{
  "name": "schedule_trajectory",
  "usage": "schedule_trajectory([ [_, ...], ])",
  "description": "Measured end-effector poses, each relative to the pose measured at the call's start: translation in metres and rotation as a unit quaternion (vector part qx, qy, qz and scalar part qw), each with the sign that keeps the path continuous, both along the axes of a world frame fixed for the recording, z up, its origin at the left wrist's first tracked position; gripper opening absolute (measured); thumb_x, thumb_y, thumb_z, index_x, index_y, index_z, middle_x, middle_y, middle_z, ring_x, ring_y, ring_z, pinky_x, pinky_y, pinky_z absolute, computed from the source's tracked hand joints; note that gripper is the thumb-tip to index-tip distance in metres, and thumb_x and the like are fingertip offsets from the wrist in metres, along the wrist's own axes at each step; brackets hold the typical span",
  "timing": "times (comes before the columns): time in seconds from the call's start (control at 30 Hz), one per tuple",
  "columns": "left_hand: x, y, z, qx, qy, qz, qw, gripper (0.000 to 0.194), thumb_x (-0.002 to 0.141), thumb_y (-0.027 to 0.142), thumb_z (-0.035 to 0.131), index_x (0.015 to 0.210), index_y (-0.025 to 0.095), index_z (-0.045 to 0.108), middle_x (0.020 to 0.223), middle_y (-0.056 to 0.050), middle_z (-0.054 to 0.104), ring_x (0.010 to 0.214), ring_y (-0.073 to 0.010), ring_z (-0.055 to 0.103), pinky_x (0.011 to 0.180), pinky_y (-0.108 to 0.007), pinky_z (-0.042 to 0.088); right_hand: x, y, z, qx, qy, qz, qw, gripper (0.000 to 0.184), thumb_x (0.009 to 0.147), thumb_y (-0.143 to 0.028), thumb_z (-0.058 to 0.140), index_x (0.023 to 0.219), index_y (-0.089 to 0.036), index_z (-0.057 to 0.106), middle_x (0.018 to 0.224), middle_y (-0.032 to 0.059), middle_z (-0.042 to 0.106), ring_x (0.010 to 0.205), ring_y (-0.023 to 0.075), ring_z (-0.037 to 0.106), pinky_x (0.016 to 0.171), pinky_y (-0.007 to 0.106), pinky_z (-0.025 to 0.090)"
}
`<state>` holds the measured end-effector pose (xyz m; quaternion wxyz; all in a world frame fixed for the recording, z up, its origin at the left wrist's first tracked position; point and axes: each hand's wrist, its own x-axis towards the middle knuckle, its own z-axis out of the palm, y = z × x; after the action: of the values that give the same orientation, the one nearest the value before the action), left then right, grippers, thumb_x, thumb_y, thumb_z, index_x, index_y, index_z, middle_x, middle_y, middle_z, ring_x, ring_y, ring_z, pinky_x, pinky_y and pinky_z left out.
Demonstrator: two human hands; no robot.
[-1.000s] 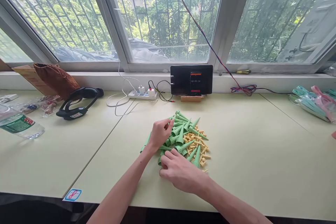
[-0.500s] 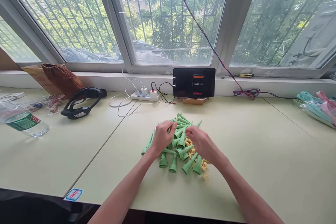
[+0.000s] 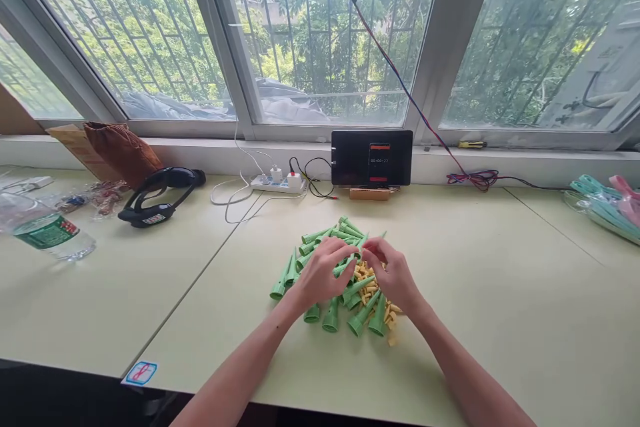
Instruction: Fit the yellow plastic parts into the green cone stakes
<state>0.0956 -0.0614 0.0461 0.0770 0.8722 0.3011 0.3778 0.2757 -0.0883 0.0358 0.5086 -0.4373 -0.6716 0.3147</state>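
Observation:
A heap of green plastic cones (image 3: 320,247) lies on the pale green table (image 3: 475,293), mixed with several small yellow pegs (image 3: 370,287). My left hand (image 3: 325,273) rests over the heap's middle with its fingers curled round a green cone (image 3: 347,265). My right hand (image 3: 395,270) is just to its right, above the yellow pegs, with fingers pinched together; what they pinch is too small to name. The two hands almost meet over the heap.
A dark tablet (image 3: 371,158) with a phone stands at the window sill. A power strip (image 3: 279,182) with white cables lies left of it. Further left are a black headset (image 3: 157,195), a brown bag (image 3: 120,150) and a water bottle (image 3: 45,233). Pastel clips (image 3: 605,207) lie far right.
My right hand rose from the heap's near left side to its right side above the pegs. My left hand drew back and down a little, curling onto a cone.

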Motion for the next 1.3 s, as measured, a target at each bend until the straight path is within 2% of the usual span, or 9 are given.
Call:
schedule_trajectory([
  [0.1, 0.000, -0.001, -0.002, -0.003, 0.013, -0.013, 1.000, 0.018, 0.093, 0.024, 0.052, 0.107, 0.020, 0.063, 0.087, -0.006, 0.064, 0.081, -0.0187, 0.056, 0.080, -0.035, 0.044, -0.001, 0.001, 0.000, -0.011, 0.020, 0.002, 1.000, 0.020, 0.096, -0.036, 0.049, 0.089, -0.019, 0.057, 0.077, 0.0020, 0.061, 0.069, 0.0156, 0.057, 0.066, 0.027, 0.048],
  [0.4, 0.000, 0.005, -0.008, 0.007, 0.009, 0.007, 1.000, 0.015, 0.097, 0.025, 0.049, 0.097, 0.019, 0.063, 0.085, -0.005, 0.064, 0.080, -0.0168, 0.055, 0.079, -0.032, 0.043, -0.004, 0.003, -0.005, -0.036, 0.073, 0.007, 0.997, 0.025, 0.095, -0.041, 0.051, 0.086, -0.019, 0.057, 0.070, 0.0005, 0.058, 0.062, 0.0142, 0.053, 0.059, 0.026, 0.045],
  [0.6, 0.000, 0.006, -0.008, 0.021, 0.005, -0.002, 1.000, 0.019, 0.099, 0.023, 0.045, 0.090, 0.019, 0.061, 0.081, -0.003, 0.063, 0.076, -0.0155, 0.054, 0.076, -0.031, 0.042, -0.004, 0.001, -0.001, -0.027, 0.056, 0.003, 0.998, 0.024, 0.095, -0.040, 0.052, 0.086, -0.018, 0.059, 0.072, 0.0014, 0.059, 0.065, 0.0147, 0.054, 0.061, 0.026, 0.046],
  [0.87, -0.001, 0.007, -0.011, 0.027, 0.001, -0.002, 1.000, 0.016, 0.098, 0.021, 0.046, 0.091, 0.018, 0.060, 0.080, -0.003, 0.061, 0.076, -0.0152, 0.053, 0.076, -0.031, 0.041, -0.005, -0.001, 0.001, -0.017, 0.059, 0.008, 0.998, 0.020, 0.094, -0.037, 0.054, 0.091, -0.019, 0.061, 0.078, 0.0027, 0.062, 0.070, 0.0161, 0.056, 0.064, 0.027, 0.047],
  [1.07, -0.001, 0.006, -0.009, 0.011, 0.010, 0.014, 1.000, 0.016, 0.097, 0.025, 0.048, 0.091, 0.018, 0.062, 0.080, -0.003, 0.060, 0.076, -0.0161, 0.053, 0.075, -0.031, 0.042, -0.002, 0.003, -0.003, -0.022, 0.073, -0.046, 0.996, 0.025, 0.095, -0.040, 0.052, 0.084, -0.018, 0.058, 0.067, -0.0010, 0.052, 0.060, 0.0132, 0.048, 0.056, 0.025, 0.042],
  [1.17, -0.001, 0.006, -0.008, 0.004, 0.046, 0.029, 0.998, 0.018, 0.095, 0.030, 0.052, 0.087, 0.018, 0.063, 0.074, -0.002, 0.058, 0.071, -0.0160, 0.051, 0.073, -0.032, 0.041, 0.000, 0.005, -0.005, -0.025, 0.100, -0.081, 0.991, 0.026, 0.094, -0.041, 0.052, 0.083, -0.018, 0.057, 0.064, -0.0017, 0.050, 0.057, 0.0125, 0.046, 0.051, 0.024, 0.039],
  [1.3, -0.002, 0.005, -0.008, -0.022, 0.095, 0.038, 0.995, 0.018, 0.092, 0.034, 0.055, 0.088, 0.018, 0.063, 0.070, -0.001, 0.057, 0.065, -0.0153, 0.049, 0.073, -0.034, 0.039, 0.001, 0.006, -0.005, -0.028, 0.116, -0.093, 0.989, 0.027, 0.094, -0.042, 0.052, 0.082, -0.018, 0.056, 0.063, -0.0015, 0.050, 0.055, 0.0120, 0.045, 0.049, 0.023, 0.038],
])
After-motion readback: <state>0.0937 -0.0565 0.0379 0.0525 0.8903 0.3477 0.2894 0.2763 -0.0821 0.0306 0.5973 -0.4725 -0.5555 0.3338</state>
